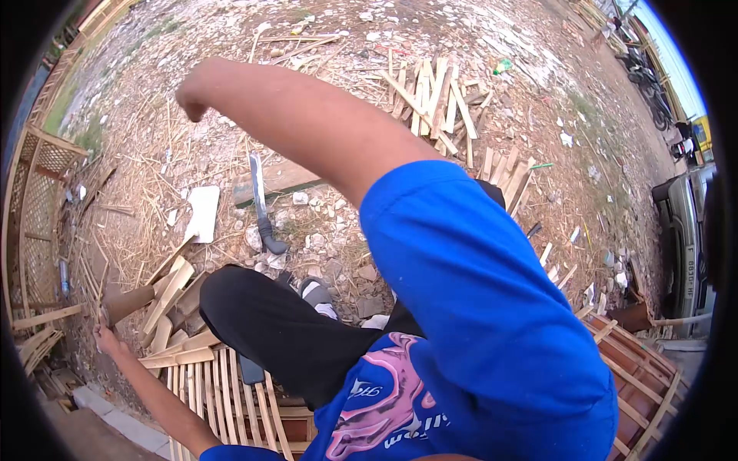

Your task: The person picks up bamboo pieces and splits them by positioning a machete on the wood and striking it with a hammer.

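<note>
My right arm, in a blue sleeve, reaches across the view. The right hand (198,94) is bent down at the wrist above the littered ground, and its fingers are mostly hidden. At the lower left, my left hand (109,339) has its fingers closed at the end of a brown piece of bamboo (129,303). Beside that piece lie split bamboo pieces (169,296), next to my bent knee. A machete (258,188) with a dark wrapped handle lies on the ground, its blade across a wooden board (288,178).
A white sheet (202,213) lies left of the machete. Piles of split wood (438,96) are spread ahead. Bamboo slats (223,392) with a dark phone-like object (251,370) are beside my leg. A lattice panel (34,200) stands left, a parked vehicle (686,238) right.
</note>
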Action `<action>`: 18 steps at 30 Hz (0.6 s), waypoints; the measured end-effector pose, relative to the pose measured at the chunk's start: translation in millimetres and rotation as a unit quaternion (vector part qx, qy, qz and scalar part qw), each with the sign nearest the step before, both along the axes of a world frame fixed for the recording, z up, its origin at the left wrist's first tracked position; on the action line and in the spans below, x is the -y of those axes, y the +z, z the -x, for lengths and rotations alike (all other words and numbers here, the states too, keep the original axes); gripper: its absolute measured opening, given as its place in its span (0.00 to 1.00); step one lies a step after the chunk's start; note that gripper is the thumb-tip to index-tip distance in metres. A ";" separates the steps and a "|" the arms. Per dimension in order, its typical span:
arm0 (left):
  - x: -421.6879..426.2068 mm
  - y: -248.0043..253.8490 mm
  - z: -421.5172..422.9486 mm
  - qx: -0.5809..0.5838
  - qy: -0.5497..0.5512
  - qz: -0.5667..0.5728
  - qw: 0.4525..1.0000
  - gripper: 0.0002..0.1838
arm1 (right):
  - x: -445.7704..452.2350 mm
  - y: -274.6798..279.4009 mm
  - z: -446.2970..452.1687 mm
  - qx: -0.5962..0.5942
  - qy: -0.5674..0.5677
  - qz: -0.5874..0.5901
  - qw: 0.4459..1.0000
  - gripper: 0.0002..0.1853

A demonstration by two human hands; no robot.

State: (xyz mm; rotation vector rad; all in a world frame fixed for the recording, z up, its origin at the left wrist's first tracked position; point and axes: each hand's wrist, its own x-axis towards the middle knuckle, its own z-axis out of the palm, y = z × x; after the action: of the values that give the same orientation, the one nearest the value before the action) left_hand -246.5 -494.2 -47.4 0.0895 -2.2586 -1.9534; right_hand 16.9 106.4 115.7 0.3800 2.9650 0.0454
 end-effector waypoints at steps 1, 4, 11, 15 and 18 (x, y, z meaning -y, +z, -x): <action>8.5 -2.6 12.6 0.013 -0.017 -0.041 0.999 0.14 | 20.8 29.3 11.9 -0.067 0.011 -0.015 0.998 0.16; 7.2 22.3 41.0 0.030 -0.064 -0.136 0.988 0.13 | 79.2 116.0 23.7 -0.123 0.084 0.106 0.983 0.22; -82.7 110.8 -0.9 0.034 -0.156 -0.202 0.966 0.21 | 203.4 196.0 -14.9 -0.206 0.263 0.183 0.925 0.23; -121.1 122.3 26.2 0.042 -0.212 -0.228 0.949 0.22 | 169.8 196.0 -31.8 -0.222 0.218 0.171 0.935 0.23; -177.3 141.7 -18.8 0.045 -0.248 -0.208 0.945 0.22 | 121.3 186.7 -41.4 -0.230 0.152 0.151 0.949 0.24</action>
State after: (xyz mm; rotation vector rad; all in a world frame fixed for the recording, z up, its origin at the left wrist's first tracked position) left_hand -227.7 -316.9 94.3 -0.3885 -2.0158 -2.7103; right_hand 58.3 -14.9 302.4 -0.1302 3.3754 -0.5268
